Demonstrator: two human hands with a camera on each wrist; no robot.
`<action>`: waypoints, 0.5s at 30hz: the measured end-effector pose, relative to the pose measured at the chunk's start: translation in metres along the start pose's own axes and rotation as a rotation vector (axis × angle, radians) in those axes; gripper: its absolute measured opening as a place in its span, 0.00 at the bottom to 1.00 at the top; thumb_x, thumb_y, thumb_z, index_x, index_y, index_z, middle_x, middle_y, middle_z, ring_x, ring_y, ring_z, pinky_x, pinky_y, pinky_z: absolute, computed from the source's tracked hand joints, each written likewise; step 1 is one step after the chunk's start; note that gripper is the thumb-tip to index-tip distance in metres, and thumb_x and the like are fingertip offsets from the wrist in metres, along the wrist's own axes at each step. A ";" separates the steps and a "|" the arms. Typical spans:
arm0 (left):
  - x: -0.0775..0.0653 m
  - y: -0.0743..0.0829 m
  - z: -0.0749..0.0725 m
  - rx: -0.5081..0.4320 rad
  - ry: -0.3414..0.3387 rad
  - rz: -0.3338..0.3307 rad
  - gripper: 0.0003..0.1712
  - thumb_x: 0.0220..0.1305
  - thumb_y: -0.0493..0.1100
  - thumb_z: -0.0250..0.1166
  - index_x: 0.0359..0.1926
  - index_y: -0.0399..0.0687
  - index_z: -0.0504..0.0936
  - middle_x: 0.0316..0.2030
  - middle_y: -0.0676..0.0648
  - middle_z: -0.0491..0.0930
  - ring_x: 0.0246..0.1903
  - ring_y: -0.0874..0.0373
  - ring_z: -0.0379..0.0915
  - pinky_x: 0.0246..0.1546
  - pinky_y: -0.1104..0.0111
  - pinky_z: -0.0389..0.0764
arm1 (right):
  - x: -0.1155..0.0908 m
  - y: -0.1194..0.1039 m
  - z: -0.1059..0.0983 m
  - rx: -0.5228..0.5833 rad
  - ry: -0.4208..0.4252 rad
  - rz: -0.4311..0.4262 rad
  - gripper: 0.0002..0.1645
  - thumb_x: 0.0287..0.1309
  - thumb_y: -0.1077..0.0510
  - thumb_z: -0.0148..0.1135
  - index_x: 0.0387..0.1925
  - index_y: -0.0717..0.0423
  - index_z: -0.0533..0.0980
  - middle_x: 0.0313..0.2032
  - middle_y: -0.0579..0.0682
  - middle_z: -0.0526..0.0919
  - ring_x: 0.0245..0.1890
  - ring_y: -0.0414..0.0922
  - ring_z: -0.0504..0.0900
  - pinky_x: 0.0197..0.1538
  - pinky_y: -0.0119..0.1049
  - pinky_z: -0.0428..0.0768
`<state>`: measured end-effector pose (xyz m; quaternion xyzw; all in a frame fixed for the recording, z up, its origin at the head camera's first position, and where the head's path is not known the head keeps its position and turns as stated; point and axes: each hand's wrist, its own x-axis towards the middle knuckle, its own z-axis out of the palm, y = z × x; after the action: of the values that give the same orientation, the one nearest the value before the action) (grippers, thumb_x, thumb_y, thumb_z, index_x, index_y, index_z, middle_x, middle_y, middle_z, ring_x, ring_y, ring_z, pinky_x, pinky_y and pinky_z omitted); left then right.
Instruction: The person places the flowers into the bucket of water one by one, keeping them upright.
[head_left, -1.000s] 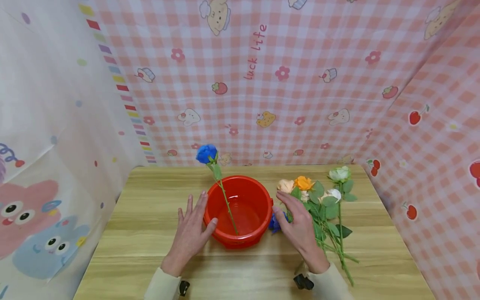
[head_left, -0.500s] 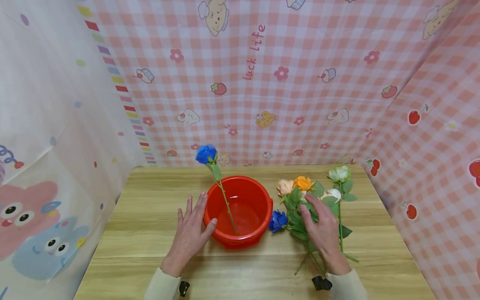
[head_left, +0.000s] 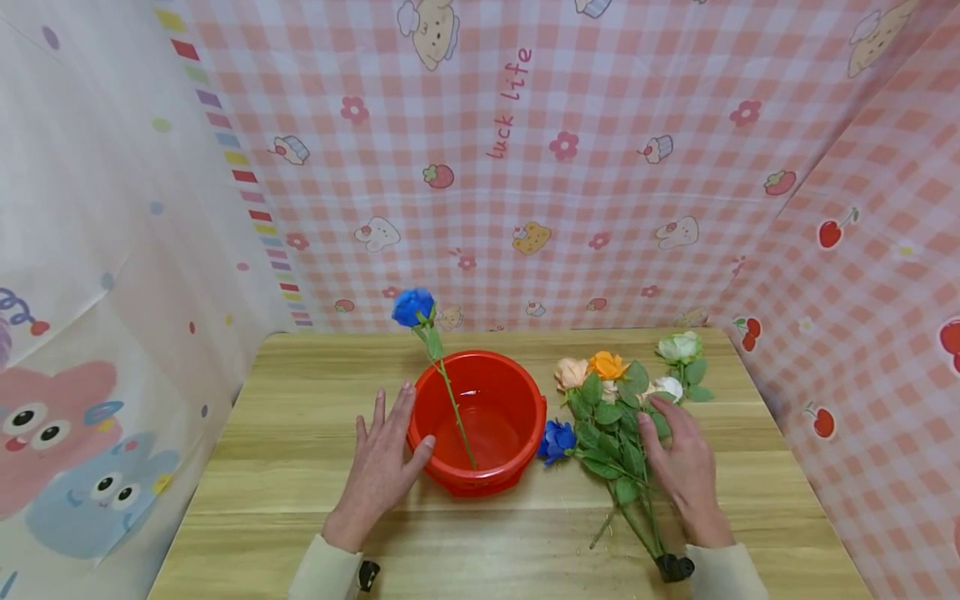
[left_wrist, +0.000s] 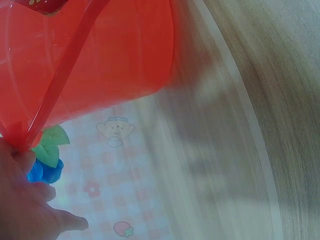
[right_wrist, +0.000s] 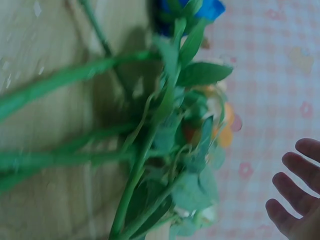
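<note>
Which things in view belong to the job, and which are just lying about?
Likely in the job:
red bucket, by the left hand
blue rose leaning in it
loose flowers, by the right hand

Apparently just surroundings:
wooden table
pink checked cloth
white cartoon cloth

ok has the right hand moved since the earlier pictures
Yes: in the head view the right hand has moved to the right, farther from the red bucket, which has stayed put.

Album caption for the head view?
Blue long-stemmed rose leaning in a round red bucket, left hand beside it, right hand by multicoloured flowers.
</note>
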<state>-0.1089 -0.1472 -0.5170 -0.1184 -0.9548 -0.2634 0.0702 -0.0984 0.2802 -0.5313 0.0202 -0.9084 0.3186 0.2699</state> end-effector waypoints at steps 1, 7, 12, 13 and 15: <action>0.000 0.000 0.000 0.000 -0.001 -0.002 0.47 0.73 0.58 0.59 0.83 0.49 0.50 0.80 0.46 0.53 0.80 0.35 0.35 0.69 0.26 0.45 | 0.000 0.003 -0.001 -0.005 -0.002 0.002 0.23 0.69 0.56 0.63 0.60 0.65 0.79 0.60 0.66 0.80 0.60 0.67 0.76 0.60 0.65 0.72; 0.000 0.000 0.001 0.000 0.003 0.001 0.47 0.73 0.59 0.59 0.83 0.49 0.50 0.80 0.46 0.53 0.80 0.35 0.35 0.69 0.26 0.45 | -0.002 0.019 -0.008 -0.034 -0.028 0.040 0.24 0.71 0.54 0.62 0.60 0.66 0.78 0.60 0.68 0.79 0.61 0.68 0.74 0.61 0.66 0.70; 0.000 0.000 0.001 -0.005 0.010 0.008 0.47 0.73 0.58 0.59 0.83 0.48 0.51 0.80 0.46 0.53 0.80 0.34 0.37 0.69 0.26 0.45 | -0.002 0.031 -0.013 -0.042 -0.048 0.103 0.25 0.73 0.52 0.60 0.61 0.67 0.77 0.61 0.69 0.78 0.62 0.69 0.73 0.63 0.66 0.69; 0.000 0.000 0.000 -0.005 0.009 0.008 0.47 0.73 0.58 0.59 0.83 0.48 0.51 0.80 0.46 0.53 0.80 0.34 0.37 0.69 0.26 0.44 | -0.002 0.033 -0.013 -0.043 -0.050 0.111 0.25 0.73 0.52 0.60 0.61 0.67 0.77 0.61 0.69 0.78 0.62 0.69 0.73 0.63 0.66 0.69; 0.000 0.000 0.000 -0.006 0.008 0.009 0.47 0.72 0.57 0.59 0.83 0.48 0.51 0.80 0.46 0.53 0.80 0.34 0.37 0.69 0.26 0.44 | -0.002 0.038 -0.014 -0.048 -0.049 0.122 0.25 0.73 0.52 0.59 0.61 0.67 0.77 0.61 0.69 0.78 0.62 0.69 0.73 0.63 0.66 0.69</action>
<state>-0.1090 -0.1471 -0.5174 -0.1219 -0.9532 -0.2665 0.0747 -0.0979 0.3184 -0.5446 -0.0338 -0.9217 0.3121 0.2280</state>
